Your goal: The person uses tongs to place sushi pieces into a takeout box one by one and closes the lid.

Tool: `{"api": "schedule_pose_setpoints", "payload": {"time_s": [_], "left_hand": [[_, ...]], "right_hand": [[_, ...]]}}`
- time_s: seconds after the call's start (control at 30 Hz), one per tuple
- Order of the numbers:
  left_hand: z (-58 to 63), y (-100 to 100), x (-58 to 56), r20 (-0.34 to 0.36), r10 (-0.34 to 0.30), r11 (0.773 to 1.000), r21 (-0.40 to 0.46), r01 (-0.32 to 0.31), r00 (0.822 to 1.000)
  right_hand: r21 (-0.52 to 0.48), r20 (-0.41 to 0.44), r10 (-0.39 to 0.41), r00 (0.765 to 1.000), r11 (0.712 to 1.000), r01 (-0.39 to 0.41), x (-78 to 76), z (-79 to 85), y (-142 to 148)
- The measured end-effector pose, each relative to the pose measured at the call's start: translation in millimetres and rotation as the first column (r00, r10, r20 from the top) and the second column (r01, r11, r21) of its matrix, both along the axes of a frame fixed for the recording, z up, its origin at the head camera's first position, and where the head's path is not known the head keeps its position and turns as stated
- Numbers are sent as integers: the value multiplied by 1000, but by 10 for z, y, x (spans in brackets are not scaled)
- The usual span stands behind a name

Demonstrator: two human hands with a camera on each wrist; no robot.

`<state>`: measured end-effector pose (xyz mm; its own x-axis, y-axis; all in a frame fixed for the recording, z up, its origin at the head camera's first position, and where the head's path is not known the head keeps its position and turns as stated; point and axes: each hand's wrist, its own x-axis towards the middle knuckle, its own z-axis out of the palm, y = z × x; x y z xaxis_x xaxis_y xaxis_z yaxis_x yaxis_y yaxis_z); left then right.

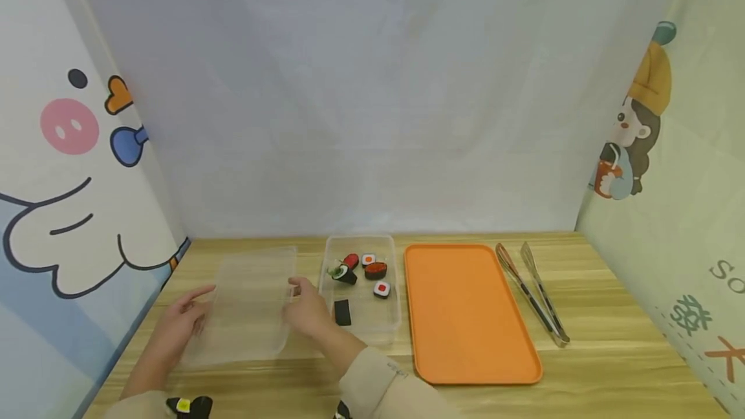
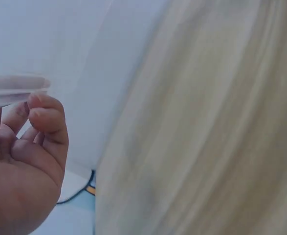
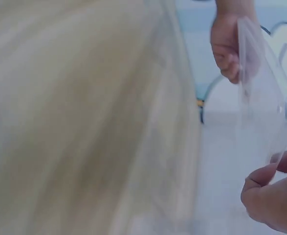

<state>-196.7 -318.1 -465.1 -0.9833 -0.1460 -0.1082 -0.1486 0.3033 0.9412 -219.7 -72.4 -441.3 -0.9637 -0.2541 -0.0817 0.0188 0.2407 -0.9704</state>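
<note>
Both hands hold a clear plastic lid (image 1: 250, 306) at the left of the table. My left hand (image 1: 174, 325) pinches its left edge, and my right hand (image 1: 307, 309) grips the opposite edge. In the left wrist view the lid's edge lies at the fingertips of the left hand (image 2: 28, 161). Seen from the right wrist, the lid (image 3: 260, 112) is raised off the table, with thumb and finger of the right hand (image 3: 275, 196) on its rim. Just right of that hand stands an uncovered clear container (image 1: 370, 322) with several toy sushi pieces (image 1: 376, 270) inside.
An orange tray (image 1: 465, 315) lies right of the container. Metal tongs (image 1: 538, 299) with dark grips rest beyond it. A dark object with a yellow patch (image 1: 187, 405) shows by the left cuff. A pale curtain (image 1: 372, 96) hangs behind the wooden table (image 1: 617, 341).
</note>
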Motion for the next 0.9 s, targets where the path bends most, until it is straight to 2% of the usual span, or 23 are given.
{"api": "schedule_pose_setpoints", "payload": {"time_s": [0.07, 0.2, 0.27, 0.43, 0.63, 0.77, 0.9], "left_hand": [[54, 64, -21, -47, -18, 999, 27, 20, 999], [143, 241, -57, -122, -66, 995, 61, 74, 990], [189, 340, -83, -143, -87, 992, 77, 99, 986], [284, 582, -184, -161, -136, 983, 100, 154, 978], [337, 941, -331, -183, -228, 964, 97, 248, 956], [368, 1189, -425, -163, -255, 963, 47, 265, 953], [368, 1407, -515, -192, -259, 964, 12, 266, 946]], "right_hand": [[-62, 29, 13, 999, 998, -11, -51, 83, 116], [-115, 43, 33, 999, 993, -28, -145, 195, 366], [-98, 15, 35, 999, 995, -34, -191, 235, 495], [-76, -25, 28, 999, 997, -30, -325, 285, 817], [-51, -57, -5, 998, 999, 3, -443, 321, 1233], [-15, -44, -33, 998, 999, 33, -484, 317, 1492], [-51, -26, -71, 997, 996, 70, -542, 282, 1701]]}}
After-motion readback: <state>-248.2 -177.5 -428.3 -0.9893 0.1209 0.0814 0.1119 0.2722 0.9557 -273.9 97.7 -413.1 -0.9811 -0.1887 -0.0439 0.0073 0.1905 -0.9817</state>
